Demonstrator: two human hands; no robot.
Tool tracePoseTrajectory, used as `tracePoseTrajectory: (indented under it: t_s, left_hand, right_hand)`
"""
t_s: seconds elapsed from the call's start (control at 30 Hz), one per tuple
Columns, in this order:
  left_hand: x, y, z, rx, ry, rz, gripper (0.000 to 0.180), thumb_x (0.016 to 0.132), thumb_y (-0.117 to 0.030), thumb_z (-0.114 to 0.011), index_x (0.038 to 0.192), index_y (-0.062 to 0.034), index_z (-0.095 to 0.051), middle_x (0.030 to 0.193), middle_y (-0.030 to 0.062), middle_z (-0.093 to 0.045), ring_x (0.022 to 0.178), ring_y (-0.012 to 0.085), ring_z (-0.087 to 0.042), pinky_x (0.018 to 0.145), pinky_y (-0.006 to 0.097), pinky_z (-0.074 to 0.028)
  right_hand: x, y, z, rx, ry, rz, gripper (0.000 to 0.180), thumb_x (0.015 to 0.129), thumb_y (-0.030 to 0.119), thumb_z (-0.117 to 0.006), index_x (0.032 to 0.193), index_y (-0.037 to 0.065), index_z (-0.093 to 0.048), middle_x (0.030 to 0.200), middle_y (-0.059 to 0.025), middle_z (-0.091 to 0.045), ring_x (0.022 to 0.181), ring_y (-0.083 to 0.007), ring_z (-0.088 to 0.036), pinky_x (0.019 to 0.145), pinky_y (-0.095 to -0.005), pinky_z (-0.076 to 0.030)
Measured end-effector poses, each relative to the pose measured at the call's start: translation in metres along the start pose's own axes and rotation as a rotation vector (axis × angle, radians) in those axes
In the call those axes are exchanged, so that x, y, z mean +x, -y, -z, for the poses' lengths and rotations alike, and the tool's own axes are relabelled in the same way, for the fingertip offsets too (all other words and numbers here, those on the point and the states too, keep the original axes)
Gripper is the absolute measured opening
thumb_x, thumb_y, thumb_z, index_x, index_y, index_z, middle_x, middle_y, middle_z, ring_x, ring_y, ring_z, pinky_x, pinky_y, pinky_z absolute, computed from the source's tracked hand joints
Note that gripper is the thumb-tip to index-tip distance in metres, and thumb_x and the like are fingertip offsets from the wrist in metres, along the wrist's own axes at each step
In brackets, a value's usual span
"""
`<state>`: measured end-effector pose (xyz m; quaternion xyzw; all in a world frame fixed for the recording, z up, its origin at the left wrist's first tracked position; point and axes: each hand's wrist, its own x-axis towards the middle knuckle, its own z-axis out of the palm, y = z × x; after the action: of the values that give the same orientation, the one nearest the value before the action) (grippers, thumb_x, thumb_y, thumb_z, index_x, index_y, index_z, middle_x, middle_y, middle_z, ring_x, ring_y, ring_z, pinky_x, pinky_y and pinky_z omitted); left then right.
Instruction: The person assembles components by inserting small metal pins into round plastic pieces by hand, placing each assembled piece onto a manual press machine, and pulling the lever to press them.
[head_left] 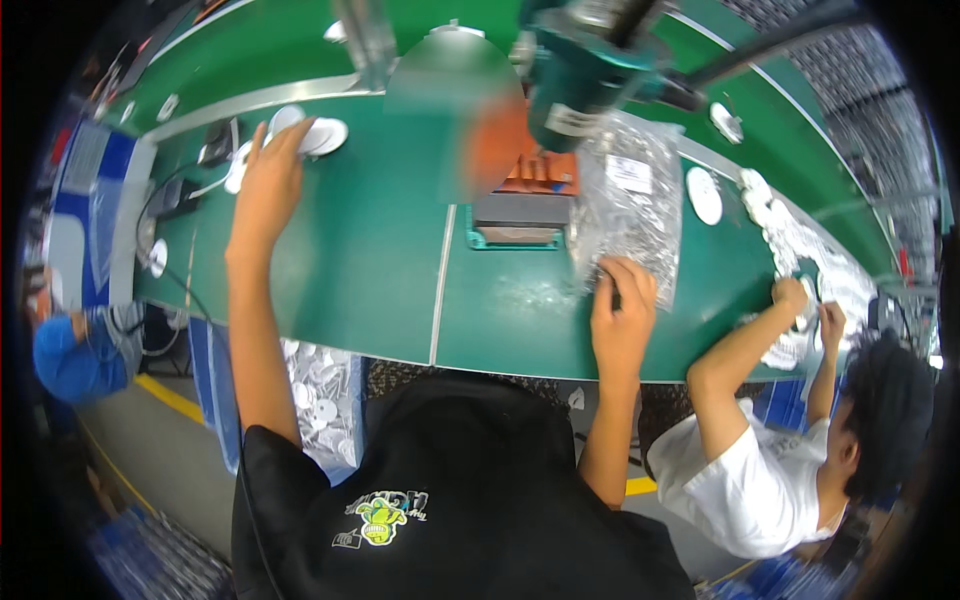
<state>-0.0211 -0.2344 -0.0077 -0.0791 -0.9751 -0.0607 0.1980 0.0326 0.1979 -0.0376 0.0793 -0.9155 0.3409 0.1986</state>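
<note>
My left hand reaches to the far left of the green bench, fingers stretched out over several white round plastic discs. It touches or hovers over them; which of the two I cannot tell. My right hand is at the near edge of a clear plastic bag filled with small shiny parts. Its fingers are curled together, and what they may hold is hidden. Between my hands stands a press-like machine with a teal head, an orange fixture and a grey block beneath it.
A blue-lined bin of white parts sits below the bench's near left edge. Black adapters and cables lie at the left. At the right, a co-worker in a white shirt handles white parts beside a long pile. A white disc lies nearby.
</note>
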Motion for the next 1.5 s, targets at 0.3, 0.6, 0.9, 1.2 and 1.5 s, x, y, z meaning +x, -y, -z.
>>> tracePoseTrajectory:
  t_s: [0.3,0.6,0.9,1.2,1.5]
  left_hand:
    - [0.004,0.023,-0.018,0.041,-0.002,0.106,0.029,0.088,-0.013,-0.067,0.117,-0.0065,-0.066,0.117,0.0125,-0.066,0.106,0.0314,-0.060,0.103,0.045,-0.041]
    - [-0.030,-0.030,0.005,0.164,-0.252,0.158,0.019,0.094,-0.017,-0.063,0.108,-0.0085,-0.072,0.101,0.0057,-0.071,0.098,0.0200,-0.064,0.113,0.048,-0.030]
    - [-0.085,-0.198,0.000,-0.477,-0.057,-0.129,0.023,0.080,-0.008,-0.074,0.103,-0.0054,-0.071,0.113,0.0112,-0.066,0.106,0.0318,-0.061,0.106,0.053,-0.039]
    - [-0.081,-0.216,-0.008,-0.556,0.192,-0.105,0.039,0.084,-0.013,-0.073,0.122,-0.0092,-0.065,0.137,0.0157,-0.054,0.126,0.0385,-0.049,0.106,0.049,-0.039]
    - [-0.081,-0.216,-0.008,-0.641,0.189,-0.018,0.049,0.084,-0.015,-0.073,0.128,-0.0017,-0.057,0.137,0.0189,-0.053,0.125,0.0402,-0.049,0.106,0.049,-0.039]
  right_hand:
    - [0.020,0.007,-0.011,-0.190,0.045,0.096,0.038,0.080,0.011,-0.074,0.115,0.003,-0.063,0.113,-0.0137,-0.055,0.104,-0.0310,-0.051,0.090,-0.0429,-0.041]
    - [0.009,-0.009,-0.028,-0.078,-0.106,0.146,0.020,0.077,0.011,-0.076,0.091,0.006,-0.063,0.094,-0.0083,-0.059,0.091,-0.0294,-0.054,0.083,-0.0398,-0.042]
    - [0.019,0.011,-0.037,-0.145,-0.166,-0.002,0.027,0.078,0.014,-0.077,0.099,0.005,-0.063,0.096,-0.0092,-0.061,0.092,-0.0305,-0.054,0.084,-0.0432,-0.042]
    - [0.006,0.002,-0.034,-0.050,-0.221,-0.047,0.018,0.079,0.004,-0.071,0.096,0.005,-0.064,0.088,-0.0078,-0.064,0.088,-0.0278,-0.058,0.081,-0.0416,-0.045]
    - [0.009,0.020,-0.020,-0.208,-0.148,-0.071,0.018,0.080,0.005,-0.071,0.097,0.005,-0.064,0.090,-0.0083,-0.065,0.092,-0.0283,-0.058,0.082,-0.0414,-0.043]
